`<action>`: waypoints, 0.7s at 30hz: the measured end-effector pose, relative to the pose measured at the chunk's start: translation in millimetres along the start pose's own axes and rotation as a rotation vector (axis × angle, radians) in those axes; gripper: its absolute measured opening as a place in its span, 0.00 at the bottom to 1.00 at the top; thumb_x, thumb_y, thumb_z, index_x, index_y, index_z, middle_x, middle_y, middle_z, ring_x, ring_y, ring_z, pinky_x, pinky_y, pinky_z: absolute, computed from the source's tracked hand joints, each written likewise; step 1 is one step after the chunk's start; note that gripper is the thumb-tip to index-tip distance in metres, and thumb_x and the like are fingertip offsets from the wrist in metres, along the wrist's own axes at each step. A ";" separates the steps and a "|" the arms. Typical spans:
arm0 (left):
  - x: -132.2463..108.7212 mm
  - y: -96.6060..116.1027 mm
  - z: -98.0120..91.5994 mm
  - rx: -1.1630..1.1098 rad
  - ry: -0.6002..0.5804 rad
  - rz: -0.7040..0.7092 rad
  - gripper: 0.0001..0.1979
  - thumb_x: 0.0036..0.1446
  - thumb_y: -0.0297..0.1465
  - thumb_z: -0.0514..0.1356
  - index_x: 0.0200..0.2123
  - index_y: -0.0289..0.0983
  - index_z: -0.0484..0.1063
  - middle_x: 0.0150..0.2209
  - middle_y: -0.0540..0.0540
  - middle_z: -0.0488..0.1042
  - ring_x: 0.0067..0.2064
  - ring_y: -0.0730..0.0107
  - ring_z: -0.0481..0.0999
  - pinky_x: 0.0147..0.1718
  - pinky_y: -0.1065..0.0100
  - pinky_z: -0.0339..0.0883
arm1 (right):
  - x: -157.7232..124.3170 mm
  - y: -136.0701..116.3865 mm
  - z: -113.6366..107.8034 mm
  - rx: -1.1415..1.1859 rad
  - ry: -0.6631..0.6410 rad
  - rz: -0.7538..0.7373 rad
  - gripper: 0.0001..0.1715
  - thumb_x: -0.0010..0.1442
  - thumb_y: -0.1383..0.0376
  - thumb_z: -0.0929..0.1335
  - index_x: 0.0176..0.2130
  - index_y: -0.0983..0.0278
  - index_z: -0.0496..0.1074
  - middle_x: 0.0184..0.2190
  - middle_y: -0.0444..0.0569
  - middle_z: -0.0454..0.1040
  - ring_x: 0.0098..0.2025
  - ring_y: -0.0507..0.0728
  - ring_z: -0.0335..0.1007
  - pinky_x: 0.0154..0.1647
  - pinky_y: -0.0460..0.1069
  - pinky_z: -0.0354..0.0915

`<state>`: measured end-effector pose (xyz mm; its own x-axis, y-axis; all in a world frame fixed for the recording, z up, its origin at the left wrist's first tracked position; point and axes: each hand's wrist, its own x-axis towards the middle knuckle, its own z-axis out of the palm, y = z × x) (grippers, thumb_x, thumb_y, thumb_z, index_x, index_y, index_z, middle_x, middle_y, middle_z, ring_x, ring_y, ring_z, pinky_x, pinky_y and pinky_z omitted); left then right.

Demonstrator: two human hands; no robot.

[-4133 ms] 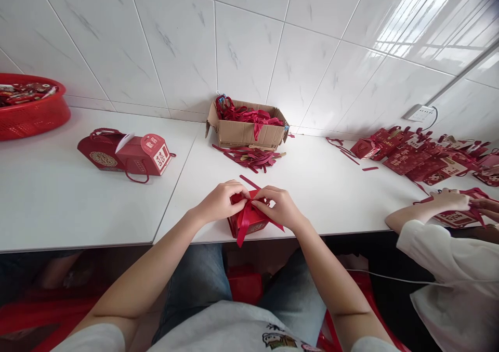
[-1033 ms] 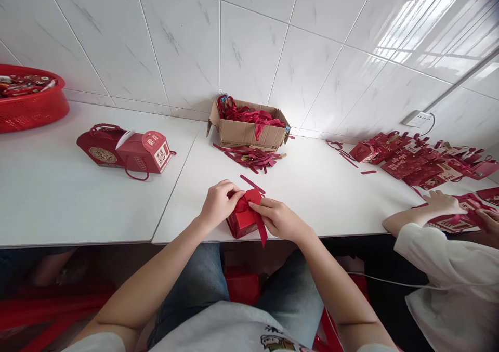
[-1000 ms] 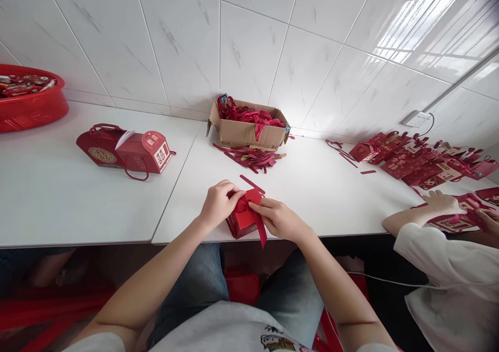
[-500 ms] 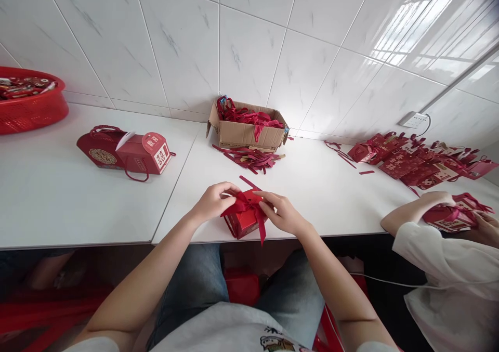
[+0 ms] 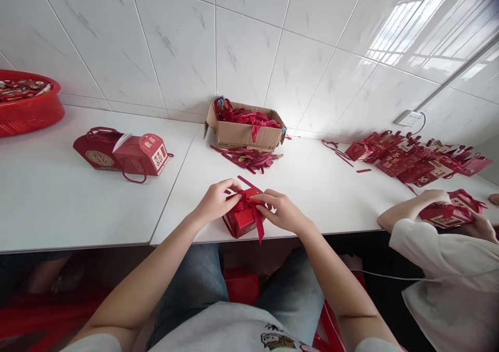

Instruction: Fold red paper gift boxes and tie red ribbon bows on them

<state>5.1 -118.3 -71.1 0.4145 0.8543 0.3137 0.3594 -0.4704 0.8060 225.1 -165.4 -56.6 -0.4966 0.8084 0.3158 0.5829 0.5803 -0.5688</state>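
A small red box [image 5: 242, 222] sits at the table's front edge, with a dark red ribbon [image 5: 257, 218] tied in a bow on its top. My left hand [image 5: 219, 200] pinches the bow's left side between thumb and fingers. From the right, my right hand [image 5: 281, 210] has its thumb and fingers on the ribbon near the knot. One ribbon tail hangs down the box's front. Just behind the box lies a loose red strip [image 5: 245, 181], partly hidden by it.
Beyond are a cardboard box [image 5: 245, 133] of ribbons and a strip pile [image 5: 259, 159]. Two red gift boxes [image 5: 142, 157] and a red basket [image 5: 31, 107] stand left. At right, many gift boxes [image 5: 405, 159] stand near a person's hands [image 5: 436, 197] on another box.
My fingers have closed in on the bow, and its left loop no longer sticks out as far. The whole view has shifted slightly.
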 end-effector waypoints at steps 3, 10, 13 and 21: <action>0.1 0.1 -0.4 -0.009 -0.012 0.007 0.10 0.55 0.30 0.56 0.41 0.39 0.73 0.40 0.47 0.78 0.41 0.67 0.76 0.44 0.65 0.72 | 1.9 0.1 0.8 -0.030 -0.027 -0.035 0.19 0.64 0.71 0.60 0.50 0.60 0.72 0.38 0.50 0.71 0.34 0.52 0.69 0.36 0.49 0.69; -0.2 -2.3 -1.0 0.002 -0.037 0.027 0.08 0.56 0.31 0.57 0.37 0.38 0.75 0.40 0.45 0.78 0.43 0.65 0.77 0.44 0.65 0.71 | 0.9 2.0 3.1 -0.023 -0.027 -0.052 0.20 0.64 0.72 0.60 0.50 0.60 0.72 0.38 0.51 0.71 0.34 0.52 0.69 0.35 0.49 0.69; -0.2 -0.3 -0.7 0.041 -0.041 0.084 0.07 0.56 0.30 0.56 0.36 0.38 0.74 0.39 0.46 0.77 0.42 0.66 0.76 0.44 0.66 0.70 | 1.3 1.0 3.8 -0.014 -0.033 -0.051 0.19 0.64 0.71 0.60 0.50 0.61 0.72 0.38 0.52 0.71 0.35 0.53 0.69 0.35 0.50 0.69; 0.6 3.1 -7.4 0.126 -0.131 0.127 0.02 0.54 0.29 0.57 0.32 0.38 0.70 0.38 0.46 0.74 0.42 0.64 0.73 0.45 0.63 0.67 | 3.1 -2.0 4.0 0.002 -0.039 -0.047 0.20 0.64 0.72 0.59 0.51 0.61 0.71 0.42 0.52 0.72 0.39 0.54 0.71 0.39 0.51 0.71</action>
<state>0.3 -117.6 -64.8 0.5653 0.7541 0.3343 0.3956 -0.6035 0.6923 219.8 -164.5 -57.5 -0.5482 0.7760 0.3120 0.5574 0.6170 -0.5554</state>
